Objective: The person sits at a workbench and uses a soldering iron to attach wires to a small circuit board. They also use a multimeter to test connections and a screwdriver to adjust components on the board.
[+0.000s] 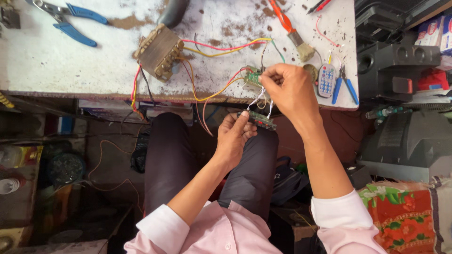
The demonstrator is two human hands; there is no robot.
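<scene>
left hand (233, 136) grips dark display board (258, 120) below table (70, 66) edge, right hand (287, 87) pinches its white wires (256, 99) by green circuit board (253, 78)

Left hand (233, 138) palm-up, fingers curled; right hand (289, 89) raised, fingers pinched together.

White worktable (56, 61): transformer (159, 51), blue pliers (70, 19), remote (326, 80), brush (293, 30).
</scene>
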